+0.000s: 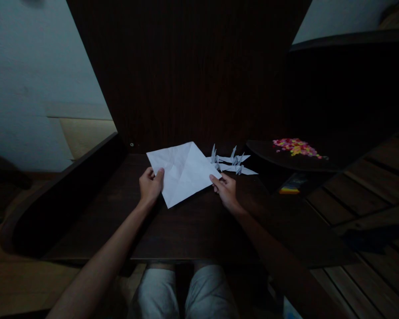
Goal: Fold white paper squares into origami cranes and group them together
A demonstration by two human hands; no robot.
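A creased white sheet of paper (182, 172) lies partly lifted over the dark wooden desk (186, 226). My left hand (150, 185) pinches its left edge between thumb and fingers. At the sheet's right corner, my right hand (225, 190) grips it with the fingertips. Just behind the right hand, several folded white paper cranes (234, 163) sit on the desk, touching the sheet's far edge.
A dark object with a pink and yellow flower pattern (297, 147) rests at the right. Below it lies a small item with coloured stripes (290, 189). A dark upright panel (193, 71) backs the desk. My knees (186, 292) show under the front edge.
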